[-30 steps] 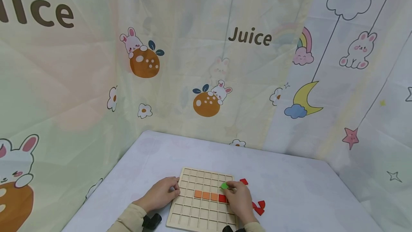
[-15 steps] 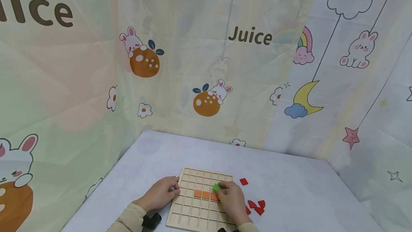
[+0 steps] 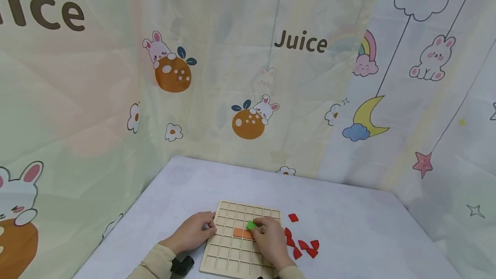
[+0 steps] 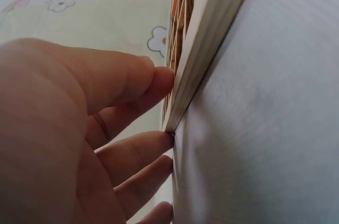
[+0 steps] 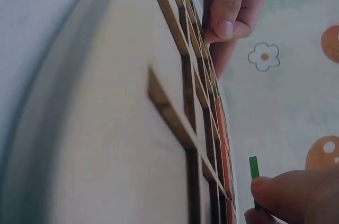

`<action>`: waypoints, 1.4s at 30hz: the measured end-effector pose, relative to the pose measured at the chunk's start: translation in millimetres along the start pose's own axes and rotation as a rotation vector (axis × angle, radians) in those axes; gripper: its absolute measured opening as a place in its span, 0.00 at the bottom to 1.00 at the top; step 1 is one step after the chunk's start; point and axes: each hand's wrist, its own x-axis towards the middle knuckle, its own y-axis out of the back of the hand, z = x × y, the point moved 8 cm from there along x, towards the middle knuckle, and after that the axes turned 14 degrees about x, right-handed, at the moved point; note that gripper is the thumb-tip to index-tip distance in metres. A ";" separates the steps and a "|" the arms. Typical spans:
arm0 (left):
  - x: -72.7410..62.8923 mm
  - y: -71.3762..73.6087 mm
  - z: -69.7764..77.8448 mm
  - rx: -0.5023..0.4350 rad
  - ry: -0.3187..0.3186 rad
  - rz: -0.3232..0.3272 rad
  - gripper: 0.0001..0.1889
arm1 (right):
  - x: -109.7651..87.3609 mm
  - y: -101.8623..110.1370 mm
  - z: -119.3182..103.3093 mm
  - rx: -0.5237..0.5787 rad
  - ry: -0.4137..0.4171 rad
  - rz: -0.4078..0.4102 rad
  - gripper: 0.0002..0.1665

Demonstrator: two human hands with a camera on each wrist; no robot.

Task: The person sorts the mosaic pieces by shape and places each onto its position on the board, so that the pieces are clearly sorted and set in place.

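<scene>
A pale wooden grid board (image 3: 218, 263) lies on the table. In the head view, my left hand (image 3: 194, 232) rests at its left edge. The left wrist view shows those fingertips (image 4: 163, 78) touching the board's side, the fingers fairly straight. My right hand (image 3: 271, 240) pinches a small green tile (image 3: 251, 225) between thumb and fingers over the middle of the grid. Seen from the right wrist, the green tile (image 5: 254, 170) stands on edge above the board's surface. Orange tiles (image 3: 238, 232) sit in a row of cells, the row's right part hidden behind my right hand.
Several red quarter-round pieces (image 3: 303, 245) lie loose beside the board's right edge. A red square tile (image 3: 293, 217) lies apart, farther back. A black device (image 3: 183, 266) is at my left wrist. Printed curtains (image 3: 302, 98) stand behind the white table (image 3: 341, 210).
My right hand has moved left across the board with the green tile, uncovering more red pieces at the right and covering part of the tile row. My left hand stays put.
</scene>
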 end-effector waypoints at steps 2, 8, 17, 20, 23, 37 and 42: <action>0.2 -0.5 -0.9 -0.007 0.006 -0.001 0.11 | 0.3 -2.8 -2.5 0.002 0.009 -0.003 0.10; 1.9 -1.2 -2.7 -0.008 0.003 -0.002 0.11 | 0.6 -13.4 -8.1 0.015 0.016 -0.027 0.10; 1.0 -1.7 -1.8 -0.005 0.008 -0.002 0.11 | -3.4 -25.3 -14.1 0.011 0.011 -0.048 0.10; 0.6 -1.8 -1.7 -0.008 0.010 -0.002 0.11 | -3.9 -27.7 -15.3 0.008 0.016 -0.053 0.10; 0.3 -2.2 -2.3 -0.009 0.013 -0.004 0.11 | -3.5 -29.6 -16.5 -0.002 0.025 -0.055 0.10; 1.2 -3.6 -5.9 -0.009 0.006 -0.006 0.11 | -4.0 -38.1 -29.8 -0.026 0.079 -0.079 0.11; 1.0 -3.2 -5.5 -0.012 0.006 -0.001 0.11 | -4.0 -41.6 -33.0 -0.028 0.097 -0.076 0.12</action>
